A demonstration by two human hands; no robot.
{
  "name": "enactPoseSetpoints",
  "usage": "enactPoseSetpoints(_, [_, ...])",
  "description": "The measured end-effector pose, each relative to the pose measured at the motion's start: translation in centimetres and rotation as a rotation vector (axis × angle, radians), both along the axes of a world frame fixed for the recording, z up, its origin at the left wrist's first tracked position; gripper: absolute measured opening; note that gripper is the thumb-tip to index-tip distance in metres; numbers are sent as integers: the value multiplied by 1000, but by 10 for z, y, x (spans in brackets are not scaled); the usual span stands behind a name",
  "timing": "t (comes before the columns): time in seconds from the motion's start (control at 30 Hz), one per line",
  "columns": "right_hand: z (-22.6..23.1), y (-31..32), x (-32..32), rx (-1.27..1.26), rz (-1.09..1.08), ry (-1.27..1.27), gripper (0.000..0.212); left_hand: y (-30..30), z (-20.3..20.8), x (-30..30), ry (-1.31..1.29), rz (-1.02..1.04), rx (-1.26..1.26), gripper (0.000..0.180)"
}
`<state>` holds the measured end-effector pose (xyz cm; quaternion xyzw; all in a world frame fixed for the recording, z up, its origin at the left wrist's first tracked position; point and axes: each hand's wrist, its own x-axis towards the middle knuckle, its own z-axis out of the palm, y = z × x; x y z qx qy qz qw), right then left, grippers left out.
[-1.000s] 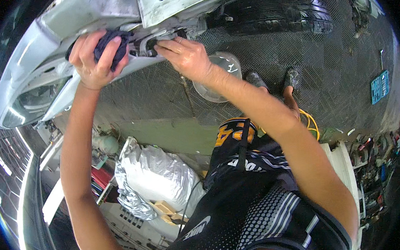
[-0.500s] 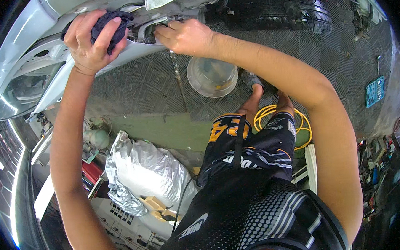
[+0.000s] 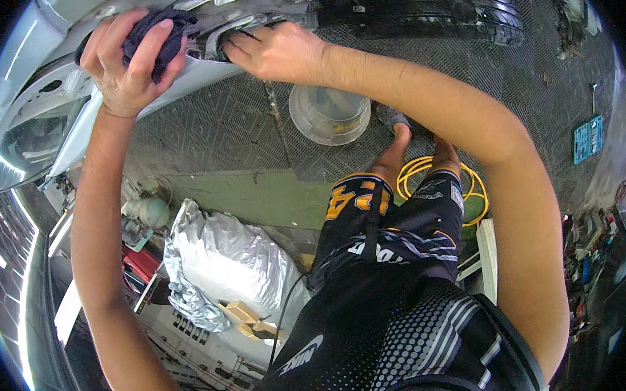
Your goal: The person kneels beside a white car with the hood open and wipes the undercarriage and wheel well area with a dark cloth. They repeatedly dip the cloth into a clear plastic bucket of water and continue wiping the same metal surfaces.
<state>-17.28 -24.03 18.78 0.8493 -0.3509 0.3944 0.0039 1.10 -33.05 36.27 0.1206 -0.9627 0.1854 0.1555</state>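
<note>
My left hand (image 3: 120,71) is wrapped round a bunched dark cloth (image 3: 154,39) at the upper left, against the pale car's open door (image 3: 73,75). To its right, my right hand (image 3: 279,54) reaches into the gap between the door and the body. Its fingers are bent and pressed together beside a grey metal bracket (image 3: 212,44), which looks like a door hinge. Whatever the fingertips grip there, if anything, is hidden from view.
A black tyre (image 3: 452,15) is right of my right hand. Below stands a clear round tub (image 3: 323,130) on dark patterned matting. A yellow hose (image 3: 415,166) coils by my feet. A silver sheet (image 3: 238,254) covers something at lower left; a blue tool case (image 3: 588,139) lies far right.
Both hands and the car parts beside them have shifted a little left and up in the picture. The left hand still grips the cloth, and the right stays by the bracket.
</note>
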Motion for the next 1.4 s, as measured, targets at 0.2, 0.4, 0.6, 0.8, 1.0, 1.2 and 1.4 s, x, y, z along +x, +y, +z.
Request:
enactPoseSetpoints(0.2, [-4,-14,-8,261,197,-323,33,0,1,-2,-5,1,4,55])
enactPoseSetpoints(0.4, [8,23,-7,721,-102,-493,32,0,4,0,-24,-11,-18,54])
enactPoseSetpoints(0.6, [35,55,20,998,-176,-1432,20,-1,2,-3,-22,-22,-17,52])
enactPoseSetpoints(0.8, [39,26,47,1113,-1,-1947,17,1,1,0,-29,6,-37,52])
enactPoseSetpoints(1.0, [26,17,58,1075,-310,-1672,22,-1,1,0,-15,-5,-14,49])
enactPoseSetpoints(1.2, [31,23,30,1225,-346,-1155,36,-1,-2,0,7,-12,-21,49])
enactPoseSetpoints(1.4, [34,27,42,1167,-404,-1238,34,-2,-2,2,-4,-24,14,51])
